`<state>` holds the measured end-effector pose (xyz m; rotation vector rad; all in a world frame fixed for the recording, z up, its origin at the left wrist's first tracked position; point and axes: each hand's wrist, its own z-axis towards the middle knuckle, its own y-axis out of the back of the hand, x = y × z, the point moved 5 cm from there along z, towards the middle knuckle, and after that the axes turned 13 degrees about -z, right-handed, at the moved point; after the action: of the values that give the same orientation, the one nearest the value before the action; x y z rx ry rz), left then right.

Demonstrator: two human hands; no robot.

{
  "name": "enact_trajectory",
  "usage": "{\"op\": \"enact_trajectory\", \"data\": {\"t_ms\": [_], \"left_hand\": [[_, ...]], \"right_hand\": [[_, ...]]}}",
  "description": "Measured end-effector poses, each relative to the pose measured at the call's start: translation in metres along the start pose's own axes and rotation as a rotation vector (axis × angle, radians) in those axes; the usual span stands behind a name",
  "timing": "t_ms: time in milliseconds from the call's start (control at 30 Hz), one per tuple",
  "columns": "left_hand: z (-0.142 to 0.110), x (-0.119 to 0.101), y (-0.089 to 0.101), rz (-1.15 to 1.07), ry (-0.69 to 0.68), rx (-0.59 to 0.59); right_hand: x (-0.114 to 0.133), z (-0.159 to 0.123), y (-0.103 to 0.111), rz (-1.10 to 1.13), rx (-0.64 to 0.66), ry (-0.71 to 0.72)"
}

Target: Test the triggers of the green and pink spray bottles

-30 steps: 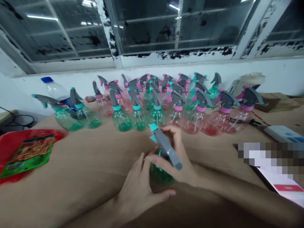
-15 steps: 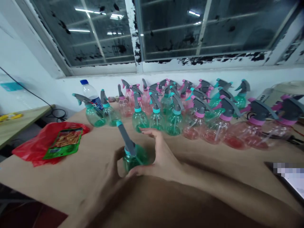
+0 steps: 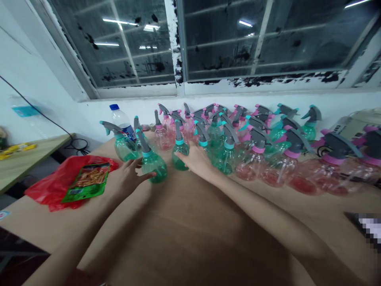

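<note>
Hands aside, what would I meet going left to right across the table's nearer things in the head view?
Red plastic bag, foremost green spray bottle, another green spray bottle, front pink-collared spray bottle, its pink-collared neighbour, dark-edged screen.

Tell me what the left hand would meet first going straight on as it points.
The left hand would likely first meet the round, grey-headed, translucent green plastic spray bottle just ahead; whether they already touch is unclear.
</note>
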<state>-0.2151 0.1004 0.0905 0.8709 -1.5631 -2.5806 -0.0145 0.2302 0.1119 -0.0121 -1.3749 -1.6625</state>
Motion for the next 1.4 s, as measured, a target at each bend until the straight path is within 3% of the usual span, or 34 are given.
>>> {"op": "enact_trajectory", "data": {"t_ms": [100,267,433,800,1067,1167,1267,1333,1367,1400], "left_hand": [[0.009,-0.006,-0.004,-0.016,0.025,0.028],[0.024,-0.01,-0.015,-0.123,-0.061,-0.041],[0.036,-0.008,-0.026,-0.102,-0.099,-0.084],[0.051,-0.02,-0.042,-0.076,-0.127,-0.114],[0.058,-0.019,-0.05,-0.099,-0.11,-0.137],[0.049,-0.021,-0.048,-0.118,-0.117,-0.219],[0.024,-0.032,-0.045,-0.164,-0.152,-0.294],[-0.004,-0.048,-0.046,-0.221,-0.183,-0.251],[-0.02,-0.059,-0.048,-0.312,-0.2,-0.182],[-0.038,-0.072,-0.054,-0.391,-0.216,-0.04]], "right_hand": [[0.0,0.012,-0.009,-0.025,0.031,-0.041],[0.0,0.025,-0.02,-0.088,0.062,-0.066],[0.005,0.017,-0.02,-0.154,0.066,-0.028],[0.014,-0.068,0.018,-0.252,0.122,0.169],[-0.01,-0.125,0.057,-0.201,0.154,0.268],[-0.024,-0.139,0.07,-0.203,0.17,0.248],[-0.045,-0.149,0.081,-0.166,0.173,0.193],[-0.06,-0.155,0.087,-0.121,0.166,0.161],[-0.066,-0.158,0.091,-0.105,0.154,0.152],[-0.072,-0.161,0.094,-0.096,0.139,0.148]]}}
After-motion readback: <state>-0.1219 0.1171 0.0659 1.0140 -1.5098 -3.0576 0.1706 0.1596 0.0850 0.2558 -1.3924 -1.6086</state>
